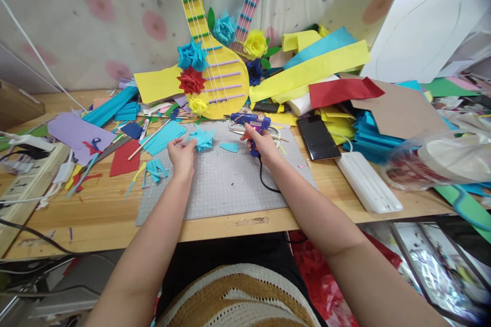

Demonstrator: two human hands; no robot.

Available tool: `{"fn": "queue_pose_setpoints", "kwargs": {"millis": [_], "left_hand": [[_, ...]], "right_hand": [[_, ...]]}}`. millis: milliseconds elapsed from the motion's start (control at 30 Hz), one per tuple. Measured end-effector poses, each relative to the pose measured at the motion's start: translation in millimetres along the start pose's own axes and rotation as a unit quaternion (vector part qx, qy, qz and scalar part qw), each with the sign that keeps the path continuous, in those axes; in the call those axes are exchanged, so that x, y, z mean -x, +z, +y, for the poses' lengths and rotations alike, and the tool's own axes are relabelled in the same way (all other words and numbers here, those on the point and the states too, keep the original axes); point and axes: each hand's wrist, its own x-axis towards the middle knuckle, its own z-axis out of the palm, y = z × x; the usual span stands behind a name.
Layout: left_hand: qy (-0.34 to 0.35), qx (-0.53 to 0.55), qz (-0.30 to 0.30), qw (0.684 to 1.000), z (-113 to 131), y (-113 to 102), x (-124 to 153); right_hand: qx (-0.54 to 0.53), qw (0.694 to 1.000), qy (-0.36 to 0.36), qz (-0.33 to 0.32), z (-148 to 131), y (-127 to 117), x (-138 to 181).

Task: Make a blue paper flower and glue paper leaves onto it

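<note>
My left hand [181, 156] is closed on a light blue paper flower [202, 140], pinching it at its left side above the grey cutting mat [215, 199]. In my right hand [261, 144] is a dark blue glue gun [251, 122], its nozzle pointing left toward the flower. The gun's black cord hangs down onto the mat. Between the two hands lies a single light blue paper petal [229, 147]. Left of the left hand are cut light blue paper strips [155, 169] and a larger light blue sheet [165, 138].
Behind the mat stands a yellow paper guitar [230, 79] decorated with paper flowers. To the right are a phone [318, 137], a white power bank-like box [369, 182] and a plastic-wrapped cup [441, 158]. Colored paper crowds both sides. A power strip [34, 179] sits far left.
</note>
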Motion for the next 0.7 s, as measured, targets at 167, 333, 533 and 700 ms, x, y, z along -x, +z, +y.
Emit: {"fn": "queue_pose_setpoints", "kwargs": {"millis": [167,333,533,700], "left_hand": [[0.011,-0.021,-0.004,1.000,-3.8,-0.5,-0.3],[0.082,-0.034,0.033,0.995,-11.7,-4.4,-14.5],[0.103,-0.048,0.049,0.992,-5.3,-11.4,-29.0],[0.171,-0.065,0.055,0.982,-0.4,-16.6,-31.5]], "right_hand": [[0.004,1.000,-0.006,-0.006,2.7,-0.9,-2.0],[0.012,1.000,-0.005,0.001,0.9,-0.6,-0.6],[0.013,1.000,0.000,0.015,-4.7,-0.4,0.9],[0.012,1.000,-0.007,0.020,-4.9,-2.1,0.2]]}}
